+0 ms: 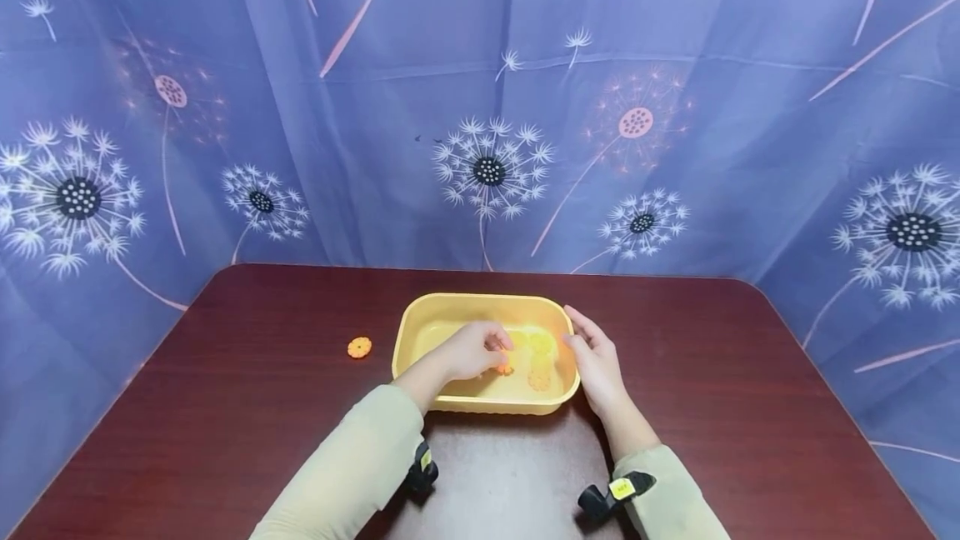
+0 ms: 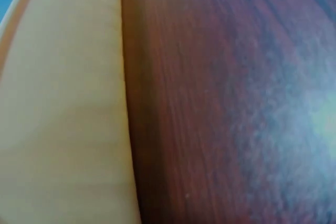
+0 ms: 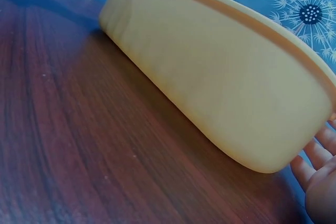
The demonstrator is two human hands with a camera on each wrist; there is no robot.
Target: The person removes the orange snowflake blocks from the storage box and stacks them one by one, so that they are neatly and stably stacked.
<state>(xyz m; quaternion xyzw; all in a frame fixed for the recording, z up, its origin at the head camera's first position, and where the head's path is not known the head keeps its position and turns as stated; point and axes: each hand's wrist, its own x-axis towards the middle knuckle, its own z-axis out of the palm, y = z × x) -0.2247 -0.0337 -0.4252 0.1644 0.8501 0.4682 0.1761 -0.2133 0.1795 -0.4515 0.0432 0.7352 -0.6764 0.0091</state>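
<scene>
While seemingly pinching a small, orange, scalloped disc [image 1: 506, 370] with the left hand [image 1: 470, 352], grips the right end of a yellow, rounded-rectangular, plastic-looking tub [image 1: 498, 407] with the right hand [image 1: 599, 363]; holds the disc low inside the tub, at the left fingertips and left of the right hand; runs the tub's long axis sideways, from left wrist to right palm; cannot tell which way the partly hidden disc points, or any long axis.
</scene>
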